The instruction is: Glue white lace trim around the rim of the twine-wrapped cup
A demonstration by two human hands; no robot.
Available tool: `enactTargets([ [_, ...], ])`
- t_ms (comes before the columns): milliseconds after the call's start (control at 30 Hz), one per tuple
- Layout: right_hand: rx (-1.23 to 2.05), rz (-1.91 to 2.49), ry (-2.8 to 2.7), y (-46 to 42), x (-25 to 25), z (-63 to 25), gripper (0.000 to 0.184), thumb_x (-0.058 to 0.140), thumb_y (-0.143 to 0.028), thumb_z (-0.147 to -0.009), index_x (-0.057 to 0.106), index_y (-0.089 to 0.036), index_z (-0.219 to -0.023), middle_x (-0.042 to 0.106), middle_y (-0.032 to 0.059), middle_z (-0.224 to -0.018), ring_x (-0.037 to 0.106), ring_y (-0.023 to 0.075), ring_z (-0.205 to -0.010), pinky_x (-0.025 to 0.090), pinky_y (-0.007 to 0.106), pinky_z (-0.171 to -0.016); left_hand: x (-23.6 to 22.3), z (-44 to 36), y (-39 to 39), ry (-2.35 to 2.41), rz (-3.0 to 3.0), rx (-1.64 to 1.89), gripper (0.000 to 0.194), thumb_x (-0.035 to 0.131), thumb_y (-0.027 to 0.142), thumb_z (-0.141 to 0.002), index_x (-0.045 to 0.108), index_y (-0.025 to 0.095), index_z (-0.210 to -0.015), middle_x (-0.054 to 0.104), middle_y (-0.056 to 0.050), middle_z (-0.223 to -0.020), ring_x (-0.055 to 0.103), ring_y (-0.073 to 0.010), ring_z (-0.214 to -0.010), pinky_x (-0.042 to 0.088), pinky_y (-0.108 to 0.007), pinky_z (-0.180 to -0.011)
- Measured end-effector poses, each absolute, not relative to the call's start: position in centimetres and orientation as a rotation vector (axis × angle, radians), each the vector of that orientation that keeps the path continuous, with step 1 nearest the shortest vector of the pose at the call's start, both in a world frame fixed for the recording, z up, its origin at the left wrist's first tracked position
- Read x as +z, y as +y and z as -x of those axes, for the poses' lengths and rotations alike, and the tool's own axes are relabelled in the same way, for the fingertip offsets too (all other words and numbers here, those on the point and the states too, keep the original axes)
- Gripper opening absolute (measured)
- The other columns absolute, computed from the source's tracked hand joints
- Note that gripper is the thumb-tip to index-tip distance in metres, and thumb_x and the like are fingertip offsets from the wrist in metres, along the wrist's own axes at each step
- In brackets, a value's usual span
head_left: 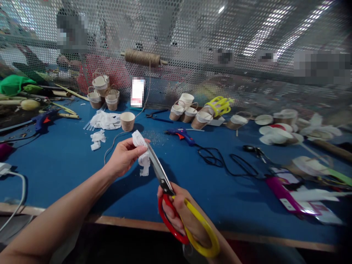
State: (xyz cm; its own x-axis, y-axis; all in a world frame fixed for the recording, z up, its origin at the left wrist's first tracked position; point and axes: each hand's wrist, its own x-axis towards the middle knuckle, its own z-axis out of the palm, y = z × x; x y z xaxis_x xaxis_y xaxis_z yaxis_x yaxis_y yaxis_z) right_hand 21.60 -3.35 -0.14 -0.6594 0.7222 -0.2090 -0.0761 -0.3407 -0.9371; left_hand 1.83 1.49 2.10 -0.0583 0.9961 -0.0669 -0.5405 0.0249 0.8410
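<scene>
My left hand [125, 156] pinches a strip of white lace-like fabric [144, 160] between thumb and fingers, above the middle of the blue table. Part of the strip hangs below the thumb. In my right hand [176, 209] are scissors [159, 168] with one red and one yellow handle loop. Their blades point up and away from me and lie against the right side of the strip, nearly closed. Whether fabric sits between the blades I cannot tell. Just beyond stands a small paper cup [127, 121] wrapped in brown twine.
Behind the cup lie white fabric [106, 120] and smaller scraps [98, 136]. A blue glue gun [181, 135] with a black cord lies right of centre, near pliers [159, 118]. Several twine-wrapped cups [188, 113] line the back. A twine spool [142, 58] hangs on the perforated metal screen [176, 22].
</scene>
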Motion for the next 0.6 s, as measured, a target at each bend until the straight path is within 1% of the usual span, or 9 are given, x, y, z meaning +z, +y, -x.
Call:
enactTargets([
  [167,2.141,0.755,-1.365,-2.8,-0.8,-22.1,0.06,0.05,-0.07,-0.069,0.048,-0.019,-0.099,0.041,-0.006,-0.061,0.026,0.0008,-0.039,0.025,0.012,-0.03,2.0,-1.6,1.7,0.847,-0.696,1.461,0.017,0.079,0.014,-0.052,0.067,0.013,-0.065,0.065,0.0,-0.061,0.057,-0.0085,-0.054,0.045,-0.021,-0.056],
  [267,2.139,0.719,-1.397,-2.5,-0.8,-22.4,0.059,0.052,-0.069,-0.069,0.047,-0.019,-0.1,0.04,-0.006,-0.062,0.027,0.001,-0.041,0.026,0.011,-0.032,2.2,-1.3,1.7,0.841,-0.717,1.45,0.016,0.078,0.014,-0.054,0.068,0.012,-0.066,0.065,-0.001,-0.062,0.057,-0.0086,-0.055,0.045,-0.021,-0.056],
  [400,2.168,0.682,-1.378,-2.3,-0.7,-22.5,0.057,0.048,-0.069,-0.071,0.047,-0.019,-0.098,0.039,-0.007,-0.06,0.024,0.0008,-0.039,0.026,0.011,-0.03,2.5,-1.0,1.6,0.836,-0.748,1.421,0.015,0.077,0.013,-0.056,0.068,0.012,-0.067,0.066,-0.001,-0.062,0.058,-0.0094,-0.057,0.046,-0.022,-0.057],
  [600,2.161,0.746,-1.374,-2.5,-0.7,-22.7,0.062,0.047,-0.073,-0.068,0.047,-0.019,-0.098,0.039,-0.0073,-0.06,0.023,0.0005,-0.039,0.026,0.011,-0.03,2.2,-0.8,1.7,0.862,-0.739,1.412,0.018,0.078,0.022,-0.056,0.069,0.012,-0.068,0.065,-0.001,-0.062,0.055,-0.0076,-0.052,0.043,-0.02,-0.052],
])
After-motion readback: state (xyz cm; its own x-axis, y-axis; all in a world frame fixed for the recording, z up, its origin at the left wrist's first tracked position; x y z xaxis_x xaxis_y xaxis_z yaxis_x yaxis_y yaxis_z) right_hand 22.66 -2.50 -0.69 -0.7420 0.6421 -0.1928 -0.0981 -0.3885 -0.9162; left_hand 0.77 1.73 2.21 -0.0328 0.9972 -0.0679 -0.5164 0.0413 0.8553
